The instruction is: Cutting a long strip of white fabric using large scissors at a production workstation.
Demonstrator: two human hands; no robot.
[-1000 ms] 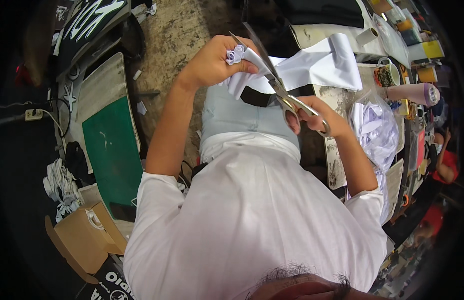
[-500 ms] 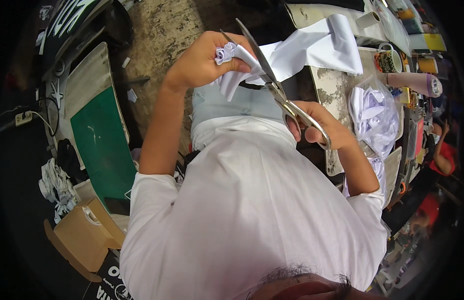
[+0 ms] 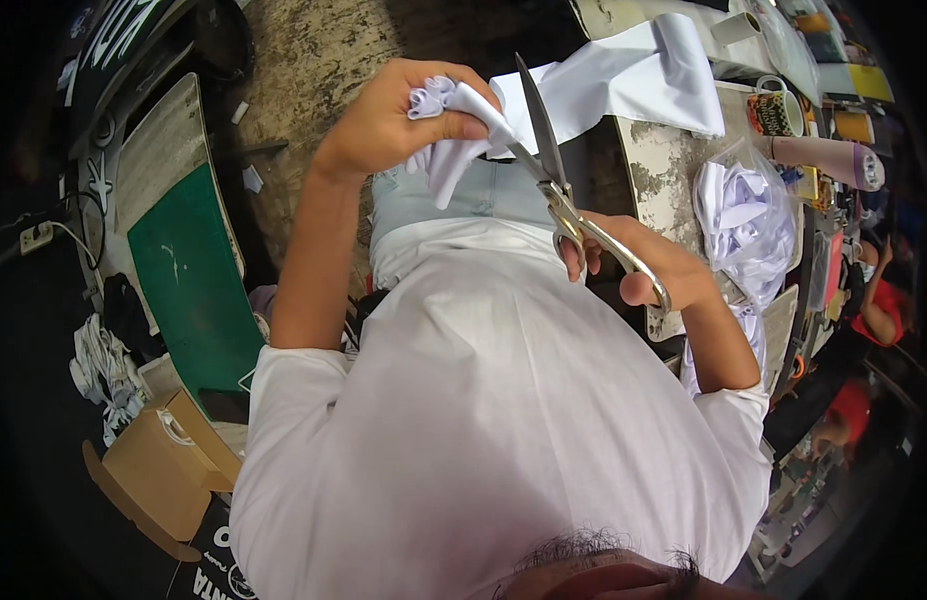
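My left hand (image 3: 401,122) pinches a bunched, folded piece of glossy white fabric (image 3: 461,150) between thumb and fingers. A wide strip of the same white fabric (image 3: 628,80) stretches right from beside the fingers onto the table; whether it is joined to the held folds I cannot tell. My right hand (image 3: 655,255) grips metal scissors (image 3: 556,195) by their handle loops. Their blades are spread, one pointing up in front of the strip. The other reaches toward the folds at my left thumb, its tip hidden.
At right, a worn table (image 3: 655,165) bears a clear plastic bag of white fabric (image 3: 745,215), a patterned mug (image 3: 776,110) and a pale pink cylinder (image 3: 823,160). A green-topped board (image 3: 193,270) and an open cardboard box (image 3: 163,465) stand at left. People in red sit far right.
My left hand has shifted slightly left with the folds. The scissors have turned more upright, and their blades are wider apart.
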